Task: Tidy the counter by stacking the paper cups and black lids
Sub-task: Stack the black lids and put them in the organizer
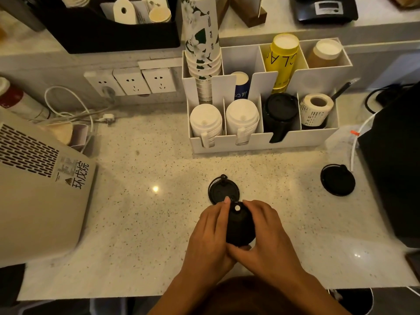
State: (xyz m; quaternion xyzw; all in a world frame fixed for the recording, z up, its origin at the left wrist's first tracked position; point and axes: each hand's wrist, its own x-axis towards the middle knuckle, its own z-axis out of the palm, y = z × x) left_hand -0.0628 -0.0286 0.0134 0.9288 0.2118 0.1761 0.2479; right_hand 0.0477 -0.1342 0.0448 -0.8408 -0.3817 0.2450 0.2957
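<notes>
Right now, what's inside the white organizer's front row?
In the white organizer, front row: two white lid stacks, a black lid stack, a label roll. Compartment bottoms are hidden.

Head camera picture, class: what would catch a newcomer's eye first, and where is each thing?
First, the two hands low in the middle, left hand and right hand, both gripping a stack of black lids. Next, two loose black lids on the speckled counter: one lid just beyond the fingers, another lid far right. Behind stands a white organizer holding cups and lids.
</notes>
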